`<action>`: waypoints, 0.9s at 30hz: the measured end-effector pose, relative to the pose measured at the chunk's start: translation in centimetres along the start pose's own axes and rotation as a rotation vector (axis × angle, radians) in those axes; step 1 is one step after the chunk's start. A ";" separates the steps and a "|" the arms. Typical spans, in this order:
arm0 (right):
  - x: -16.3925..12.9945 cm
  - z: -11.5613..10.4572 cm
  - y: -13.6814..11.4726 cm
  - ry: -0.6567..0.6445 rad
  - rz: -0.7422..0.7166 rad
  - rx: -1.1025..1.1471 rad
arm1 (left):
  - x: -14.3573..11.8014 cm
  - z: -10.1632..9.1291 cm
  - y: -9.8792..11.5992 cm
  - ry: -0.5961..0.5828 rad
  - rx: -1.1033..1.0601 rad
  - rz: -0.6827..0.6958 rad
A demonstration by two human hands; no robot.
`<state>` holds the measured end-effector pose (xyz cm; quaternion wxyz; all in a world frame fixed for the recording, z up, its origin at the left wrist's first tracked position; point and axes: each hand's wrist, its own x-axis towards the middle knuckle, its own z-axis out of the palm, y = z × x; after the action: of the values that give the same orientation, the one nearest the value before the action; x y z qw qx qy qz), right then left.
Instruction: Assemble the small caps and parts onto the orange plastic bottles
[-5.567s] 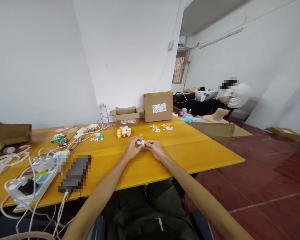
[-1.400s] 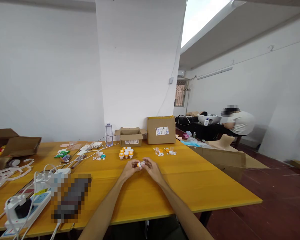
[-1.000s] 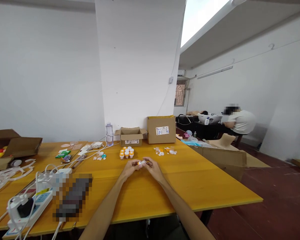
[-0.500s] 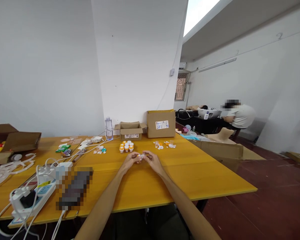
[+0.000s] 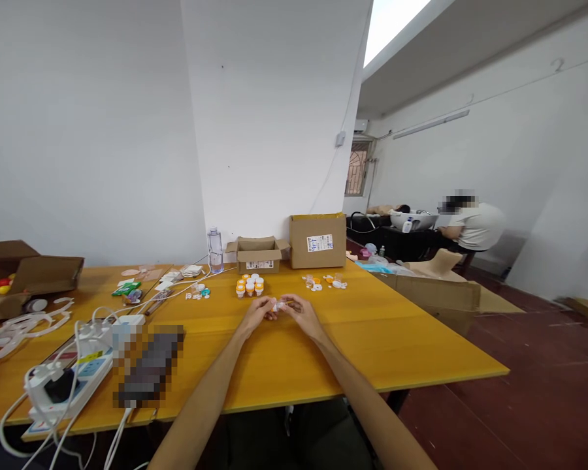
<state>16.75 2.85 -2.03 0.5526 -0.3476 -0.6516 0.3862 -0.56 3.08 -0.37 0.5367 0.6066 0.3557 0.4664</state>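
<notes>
We are holding a small whitish piece (image 5: 277, 305) above the desk (image 5: 284, 365), right between our hands; neither is nearer, as the left hand (image 5: 261, 313) and the right hand (image 5: 302, 314) are both pinching it in their fingertips. Our fingers are covering much of it, so we are not making out its long axis, only a pale surface. Just beyond, slightly left, orange-and-white capped jars (image 5: 250, 286) are standing clustered.
</notes>
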 end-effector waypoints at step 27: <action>0.0 0.2 0.0 -0.028 -0.005 0.019 | 0.5 0.0 -0.6 -0.003 0.079 0.031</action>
<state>16.57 2.85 -2.04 0.5477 -0.3351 -0.6564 0.3960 -0.34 3.63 -0.87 0.5057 0.6334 0.3634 0.4593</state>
